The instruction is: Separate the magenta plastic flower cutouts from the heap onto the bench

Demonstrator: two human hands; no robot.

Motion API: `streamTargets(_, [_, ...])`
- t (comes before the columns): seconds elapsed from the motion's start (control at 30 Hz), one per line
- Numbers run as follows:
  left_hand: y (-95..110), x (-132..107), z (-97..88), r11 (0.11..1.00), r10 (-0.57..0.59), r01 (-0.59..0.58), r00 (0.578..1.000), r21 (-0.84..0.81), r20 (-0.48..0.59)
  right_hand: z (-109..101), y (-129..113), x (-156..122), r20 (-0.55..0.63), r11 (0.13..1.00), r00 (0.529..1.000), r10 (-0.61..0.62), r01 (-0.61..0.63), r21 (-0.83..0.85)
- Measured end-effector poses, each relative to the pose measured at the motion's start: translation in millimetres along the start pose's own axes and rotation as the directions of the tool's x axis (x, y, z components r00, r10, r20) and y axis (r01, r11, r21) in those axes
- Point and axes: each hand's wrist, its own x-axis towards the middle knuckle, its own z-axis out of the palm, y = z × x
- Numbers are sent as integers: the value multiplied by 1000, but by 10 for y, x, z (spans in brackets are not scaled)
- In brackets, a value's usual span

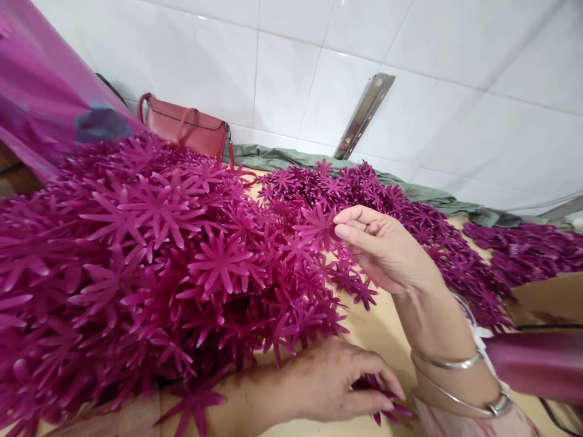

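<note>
One magenta flower piece (317, 227) stands out from the fingertips of the right hand (387, 249), a petal end pinched between thumb and forefinger while the other fingers curl loosely in behind them. Two silver bangles (450, 364) ring the forearm behind those fingers. Below them, nearer the wearer, the left hand (337, 379) has its fingers bent round and its thumb almost meeting the forefinger, gripping dark purple petals (398, 410) that poke out past the tips; the hand hides much of them, so I can't say whether that is a single piece or several. Left of both sets of fingers rises a large bright heap (182, 243) of such flowers. Past the right fingertips, a darker heap (337, 182) runs behind the hand and away to the right, beside green cloth (268, 158) along the tiled wall (286, 73). A red handbag (195, 124) sits farther off, left of the right fingertips and beyond the bright heap. Between the two hands' fingers, bare tan tabletop (373, 334) shows.
</note>
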Motion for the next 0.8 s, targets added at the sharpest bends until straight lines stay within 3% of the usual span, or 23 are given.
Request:
streamTargets(0.57, [33, 15, -10, 993, -50, 47, 998, -112, -30, -68, 350, 95, 98, 998, 993, -60, 61, 0])
streamTargets(0.8, [33, 12, -9, 994, -43, 39, 998, -103, -36, 13, 363, 77, 100, 975, 991, 88, -107, 197])
